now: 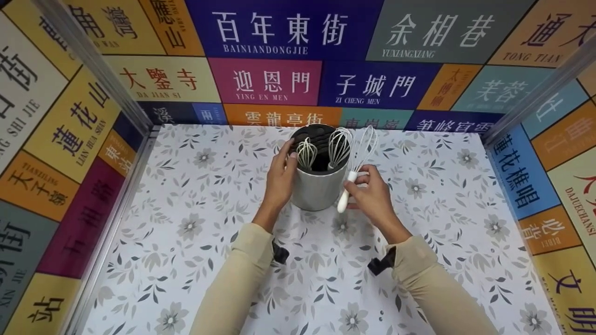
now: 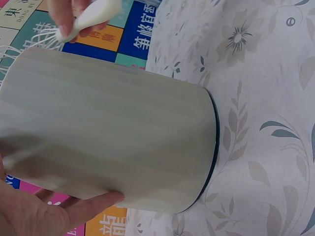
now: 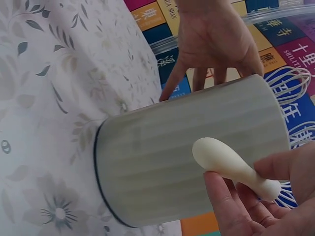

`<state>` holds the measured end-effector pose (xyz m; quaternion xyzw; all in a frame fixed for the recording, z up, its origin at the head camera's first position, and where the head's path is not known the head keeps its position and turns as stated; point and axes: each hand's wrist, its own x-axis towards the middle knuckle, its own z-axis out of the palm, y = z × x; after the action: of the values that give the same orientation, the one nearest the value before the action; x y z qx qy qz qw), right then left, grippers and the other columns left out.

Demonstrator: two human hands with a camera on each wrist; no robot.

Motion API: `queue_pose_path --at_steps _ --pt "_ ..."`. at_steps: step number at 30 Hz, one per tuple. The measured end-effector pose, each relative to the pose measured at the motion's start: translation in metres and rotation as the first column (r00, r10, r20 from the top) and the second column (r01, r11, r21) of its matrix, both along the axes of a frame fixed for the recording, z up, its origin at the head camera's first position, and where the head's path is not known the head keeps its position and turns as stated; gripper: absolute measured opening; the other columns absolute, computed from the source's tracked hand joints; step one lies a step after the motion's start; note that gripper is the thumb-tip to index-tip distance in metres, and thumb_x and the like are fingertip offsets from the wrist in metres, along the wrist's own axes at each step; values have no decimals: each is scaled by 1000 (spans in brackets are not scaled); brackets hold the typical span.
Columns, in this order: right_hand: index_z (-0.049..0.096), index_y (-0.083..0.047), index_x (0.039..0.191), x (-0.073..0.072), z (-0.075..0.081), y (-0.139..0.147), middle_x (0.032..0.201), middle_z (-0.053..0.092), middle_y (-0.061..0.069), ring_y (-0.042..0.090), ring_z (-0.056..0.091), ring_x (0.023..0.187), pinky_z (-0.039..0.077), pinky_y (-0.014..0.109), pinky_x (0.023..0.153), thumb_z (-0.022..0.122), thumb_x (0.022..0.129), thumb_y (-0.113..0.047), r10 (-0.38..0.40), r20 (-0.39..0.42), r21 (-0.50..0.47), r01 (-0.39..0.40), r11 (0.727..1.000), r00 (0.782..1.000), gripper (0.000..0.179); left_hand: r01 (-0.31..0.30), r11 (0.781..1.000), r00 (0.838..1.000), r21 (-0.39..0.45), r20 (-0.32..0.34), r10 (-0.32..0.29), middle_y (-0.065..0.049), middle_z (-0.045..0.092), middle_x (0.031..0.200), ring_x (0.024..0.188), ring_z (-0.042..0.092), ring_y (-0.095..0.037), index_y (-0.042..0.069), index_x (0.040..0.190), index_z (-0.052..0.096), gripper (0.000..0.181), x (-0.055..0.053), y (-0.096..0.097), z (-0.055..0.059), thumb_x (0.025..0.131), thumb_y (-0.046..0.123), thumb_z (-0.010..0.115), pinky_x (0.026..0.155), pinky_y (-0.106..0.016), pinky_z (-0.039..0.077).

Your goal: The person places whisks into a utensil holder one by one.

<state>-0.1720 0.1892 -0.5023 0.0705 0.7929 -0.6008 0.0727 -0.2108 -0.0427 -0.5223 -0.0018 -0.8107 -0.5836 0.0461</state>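
A grey utensil holder [image 1: 315, 191] with a dark slotted insert [image 1: 316, 134] stands upright on the table. Two whisks, a small one [image 1: 307, 153] at the left and a larger one [image 1: 340, 146] at the right, stick out of it wires up. My left hand [image 1: 280, 179] rests on the holder's left side, fingers extended along the wall and near the rim. Just right of the holder, my right hand [image 1: 374, 193] pinches a third whisk by its white handle [image 3: 221, 157], between thumb and fingers. That whisk is tilted, wires up, its handle end hanging in front of the holder's wall.
White floral cloth [image 1: 223, 260] covers the table around the holder. Panels of coloured signs [image 1: 265, 83] rise at the back and both sides, with clear strips [image 1: 118, 204] along the side edges. The holder stands near the back panel.
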Motion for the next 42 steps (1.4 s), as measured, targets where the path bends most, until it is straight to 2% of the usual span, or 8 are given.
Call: queue_pose_path --at_steps 6,15,23,32,35,42 --pt "42 -9 135 -6 20 -1 107 62 12 21 72 85 61 49 69 69 96 -16 -16 -51 -55 13 998 999 48 -6 1000 1000 5 -5 6 -9 55 140 118 54 -24 36 155 43 46 0 0 0 109 44 41 107 -48 42" --pt "39 -8 136 -14 45 -2 110 61 11 25 72 95 62 45 69 67 98 -18 -25 -171 -57 15 998 985 49 -8 1000 1000 8 3 8 -9 56 136 116 53 -25 37 154 43 46 0 0 0 109 45 42 106 -49 42" --pt "39 -6 140 -18 58 -7 114 59 11 26 70 98 62 41 70 67 99 -19 -41 -258 -91 17 996 965 51 3 1000 1000 -1 10 -3 -7 50 150 128 52 -23 37 156 41 48 1 0 1 109 47 40 111 -49 41" --pt "40 -3 140 -22 65 -11 115 60 11 35 69 104 62 45 75 68 98 -14 -71 -295 -152 26 988 953 52 1 1000 1000 4 6 -1 -7 52 146 123 53 -23 36 156 41 48 0 0 0 109 46 40 109 -49 41" --pt "41 -5 139 -23 67 -11 114 60 10 34 70 103 61 47 75 67 98 -15 -70 -306 -141 28 990 949 50 -3 1000 1000 7 6 3 -7 53 145 123 53 -23 37 155 42 48 0 0 0 109 45 40 110 -48 41" --pt "42 -10 136 -25 71 -13 115 60 9 27 71 99 62 42 73 68 98 -17 -78 -315 -138 36 990 946 47 -7 1000 1000 4 9 7 -6 54 142 120 53 -23 36 155 42 47 0 0 0 108 45 41 109 -48 41"
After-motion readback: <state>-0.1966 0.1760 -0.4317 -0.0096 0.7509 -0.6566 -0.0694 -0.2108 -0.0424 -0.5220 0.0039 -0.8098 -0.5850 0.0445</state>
